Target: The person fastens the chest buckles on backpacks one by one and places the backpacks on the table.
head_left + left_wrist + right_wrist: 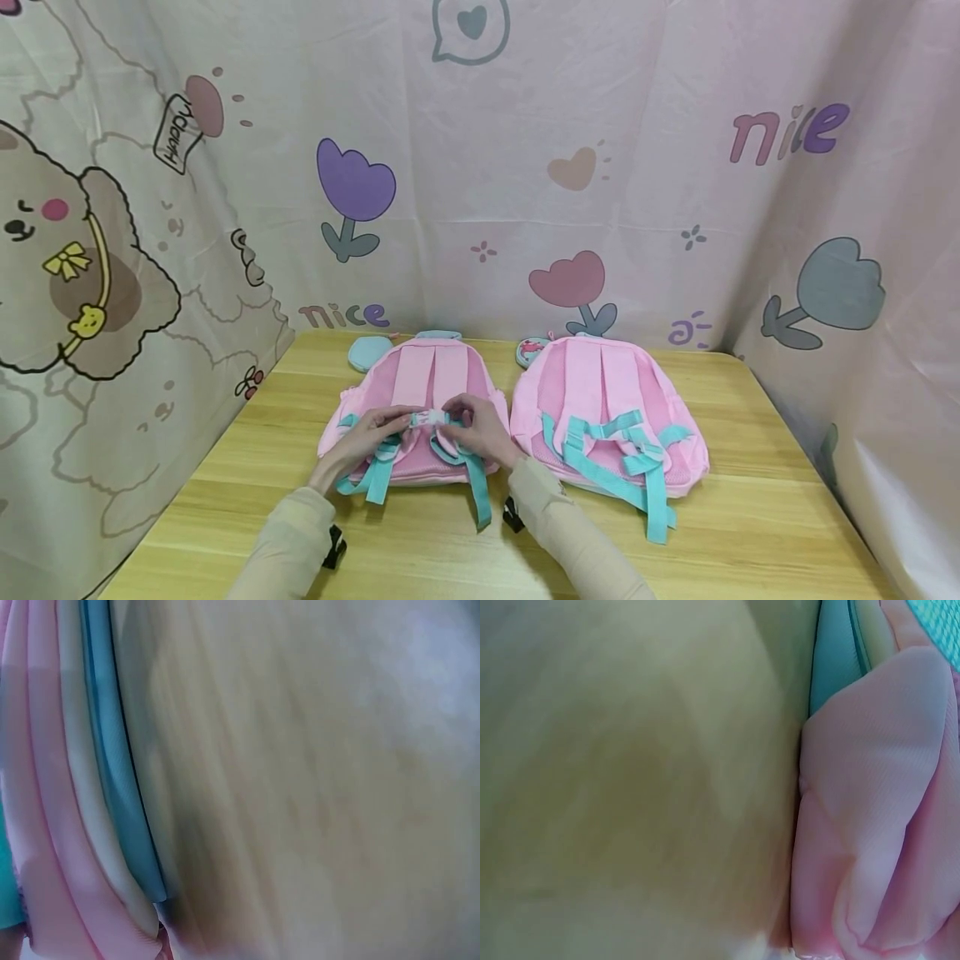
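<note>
A pink backpack [412,375] lies straps-up on the left of the table, with turquoise webbing hanging from it. Across its two shoulder straps runs a short turquoise chest strap with a whitish buckle [429,418] in the middle. My left hand [375,433] pinches the buckle's left end, thumb and fingertips together. From the other side my right hand [483,429] pinches its right end, the fingers bent over it. Whether the buckle's halves are joined is too small to tell. The wrist views show only the backpack's pink side [52,795] and lower folds [877,795], without the fingers.
A second pink backpack [600,383] lies to the right, close beside the first, its turquoise straps [615,475] trailing over the wooden table [765,500]. Small pouches [369,353] hang at the tops of both bags. Printed curtains [480,167] stand behind and at the sides.
</note>
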The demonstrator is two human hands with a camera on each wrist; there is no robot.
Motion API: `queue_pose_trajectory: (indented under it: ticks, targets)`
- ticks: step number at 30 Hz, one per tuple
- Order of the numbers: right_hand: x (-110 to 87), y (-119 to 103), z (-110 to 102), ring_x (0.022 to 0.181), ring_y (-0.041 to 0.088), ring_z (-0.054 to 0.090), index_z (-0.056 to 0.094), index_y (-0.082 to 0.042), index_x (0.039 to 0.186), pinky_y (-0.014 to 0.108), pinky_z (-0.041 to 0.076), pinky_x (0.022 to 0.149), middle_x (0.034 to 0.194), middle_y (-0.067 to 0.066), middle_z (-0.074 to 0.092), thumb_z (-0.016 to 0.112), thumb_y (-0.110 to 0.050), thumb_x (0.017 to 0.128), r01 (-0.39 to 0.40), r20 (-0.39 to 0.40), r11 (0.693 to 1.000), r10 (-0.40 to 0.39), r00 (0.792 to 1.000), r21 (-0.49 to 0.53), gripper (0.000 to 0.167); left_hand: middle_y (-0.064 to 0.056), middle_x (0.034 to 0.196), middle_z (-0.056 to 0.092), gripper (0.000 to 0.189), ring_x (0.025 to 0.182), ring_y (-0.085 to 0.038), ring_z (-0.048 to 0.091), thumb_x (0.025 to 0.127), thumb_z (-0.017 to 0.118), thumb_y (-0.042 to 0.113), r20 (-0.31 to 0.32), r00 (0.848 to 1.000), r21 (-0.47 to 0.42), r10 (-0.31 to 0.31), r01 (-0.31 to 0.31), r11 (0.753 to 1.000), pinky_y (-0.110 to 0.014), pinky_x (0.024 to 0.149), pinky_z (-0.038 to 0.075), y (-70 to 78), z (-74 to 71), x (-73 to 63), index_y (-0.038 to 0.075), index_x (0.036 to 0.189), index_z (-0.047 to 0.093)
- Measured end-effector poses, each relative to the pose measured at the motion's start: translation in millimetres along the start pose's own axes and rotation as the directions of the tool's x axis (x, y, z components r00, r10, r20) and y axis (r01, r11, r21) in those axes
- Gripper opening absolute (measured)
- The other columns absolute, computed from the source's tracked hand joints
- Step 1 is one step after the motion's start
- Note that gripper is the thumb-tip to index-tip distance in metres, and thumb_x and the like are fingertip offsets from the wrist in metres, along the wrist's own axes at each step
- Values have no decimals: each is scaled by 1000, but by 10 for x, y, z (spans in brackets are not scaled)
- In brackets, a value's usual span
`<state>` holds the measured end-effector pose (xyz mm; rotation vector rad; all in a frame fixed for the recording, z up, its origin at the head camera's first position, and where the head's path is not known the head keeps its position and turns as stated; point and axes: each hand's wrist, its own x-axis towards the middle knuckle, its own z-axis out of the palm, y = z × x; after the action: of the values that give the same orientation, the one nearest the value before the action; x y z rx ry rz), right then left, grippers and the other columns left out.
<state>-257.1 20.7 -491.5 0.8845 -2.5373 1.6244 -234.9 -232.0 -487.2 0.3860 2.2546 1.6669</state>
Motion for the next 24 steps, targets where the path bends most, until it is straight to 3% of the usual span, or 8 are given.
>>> queue_pose_trajectory:
  ticks: [3, 6, 16, 24]
  targets:
    - [-3, 6, 4, 91, 22, 64, 71, -4, 108, 22, 51, 78, 100, 12, 73, 77, -13, 87, -18, -18, 1000, 18, 1000, 20, 23, 8, 109, 64, 49, 98, -4, 56, 107, 50, 31, -1, 1000, -35, -4, 4, 999, -19, 90, 45, 11, -3, -8, 4, 147, 50]
    - [-5, 12, 6, 87, 19, 63, 72, -5, 106, 19, 49, 74, 98, 11, 74, 78, -15, 87, -30, -32, 999, 31, 999, 27, 22, 11, 111, 64, 51, 98, -2, 57, 106, 52, 31, -11, 1000, -57, -15, 15, 998, -19, 89, 46, 26, 2, -17, 2, 147, 49]
    - [-7, 34, -7, 84, 20, 63, 75, -5, 106, 18, 47, 72, 97, 12, 76, 80, -14, 86, -8, -40, 998, 11, 999, 67, 23, 9, 121, 64, 50, 104, 0, 57, 106, 52, 30, -8, 1000, -32, -3, 2, 999, -17, 92, 47, 18, -6, -20, 1, 148, 48]
    - [-11, 46, -25, 82, 14, 58, 77, -4, 111, 20, 47, 74, 103, 15, 77, 79, -14, 87, -6, -30, 993, 9, 1000, 115, 26, 5, 131, 62, 48, 108, -1, 56, 106, 52, 32, -11, 1000, -4, 1, -1, 1000, -17, 94, 45, 12, 12, -4, 8, 147, 52]
